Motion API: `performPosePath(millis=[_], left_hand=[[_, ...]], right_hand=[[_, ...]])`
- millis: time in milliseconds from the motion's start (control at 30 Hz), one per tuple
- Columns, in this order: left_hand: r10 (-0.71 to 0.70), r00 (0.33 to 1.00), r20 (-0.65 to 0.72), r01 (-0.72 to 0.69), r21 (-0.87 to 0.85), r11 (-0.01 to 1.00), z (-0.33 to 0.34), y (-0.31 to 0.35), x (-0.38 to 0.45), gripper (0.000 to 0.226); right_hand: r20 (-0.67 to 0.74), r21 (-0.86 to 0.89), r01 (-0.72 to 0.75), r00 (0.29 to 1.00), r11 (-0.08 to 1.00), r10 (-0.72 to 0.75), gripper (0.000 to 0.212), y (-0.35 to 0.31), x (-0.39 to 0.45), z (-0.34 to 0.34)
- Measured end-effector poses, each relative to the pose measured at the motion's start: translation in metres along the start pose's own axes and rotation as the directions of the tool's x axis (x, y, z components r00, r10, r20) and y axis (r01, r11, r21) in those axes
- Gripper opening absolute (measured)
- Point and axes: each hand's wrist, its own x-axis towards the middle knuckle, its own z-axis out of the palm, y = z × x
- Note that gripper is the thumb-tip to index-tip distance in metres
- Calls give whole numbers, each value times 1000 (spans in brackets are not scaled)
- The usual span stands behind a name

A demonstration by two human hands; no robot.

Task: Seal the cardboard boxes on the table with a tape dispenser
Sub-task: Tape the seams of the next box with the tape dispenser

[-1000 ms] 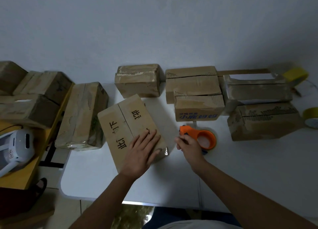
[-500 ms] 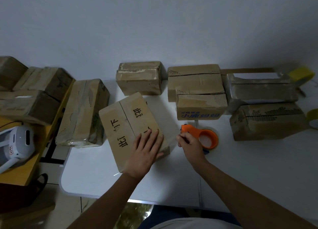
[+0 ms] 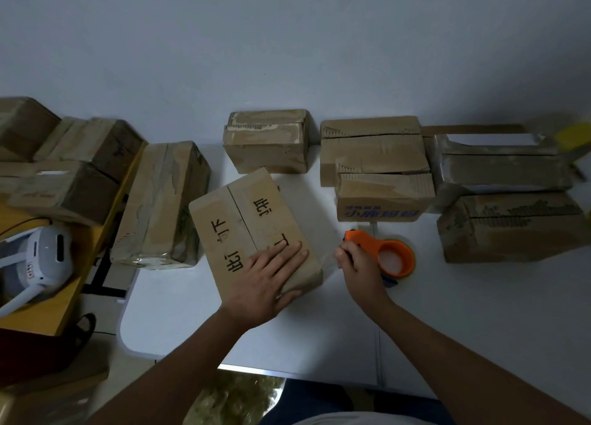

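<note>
- While pressing flat, straight fingers (image 3: 289, 253) on the printed box (image 3: 243, 229), the left hand (image 3: 267, 280) steadies it for taping.
- Right of that box, the right hand (image 3: 359, 264) grips the orange tape dispenser (image 3: 388, 255) on the worktop (image 3: 479, 312), seemingly stretching tape across.

Your left hand (image 3: 267, 279) lies flat on the near end of the brown cardboard box with black characters (image 3: 252, 229), on the white table (image 3: 479, 312). Just right of it, your right hand (image 3: 359, 266) grips the orange plastic tape dispenser (image 3: 388, 253). Behind that grip sits the small blue-lettered carton (image 3: 383, 197); left of your left hand lies the long tape-wrapped carton (image 3: 160, 204).
</note>
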Motion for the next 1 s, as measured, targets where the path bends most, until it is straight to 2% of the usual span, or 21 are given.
performPosePath(millis=[133,267,333,500,567,667,733,900,1000], left_hand=[[-6,1000,12,6,12,1000,9,0,-1,70],[6,999,32,-7,25,1000,16,-3,-1,73],[10,1000,28,-11,21,1000,19,-3,-1,72],[1,1000,20,-1,30,1000,22,-2,0,71],[1,1000,17,-1,27,1000,21,-2,0,71],[2,1000,15,-2,16,1000,19,-2,-2,71],[0,1000,17,0,18,1000,19,-1,-2,71],[-8,999,37,7,9,1000,21,-3,-1,72],[-4,999,40,3,21,1000,19,-3,0,73]], right_hand=[[7,-102,64,998,993,-64,17,8,9,13],[111,-230,205,977,951,-184,17,6,19,24],[146,-251,224,970,942,-192,18,7,21,30],[192,-118,64,981,991,-41,12,8,22,38],[255,-146,13,967,989,25,9,6,31,36],[414,-358,68,906,931,93,32,4,38,30],[455,-441,135,886,887,91,45,3,31,23],[414,-430,304,903,850,-114,69,2,-5,6],[456,-449,287,888,846,-59,77,-7,-12,8]])
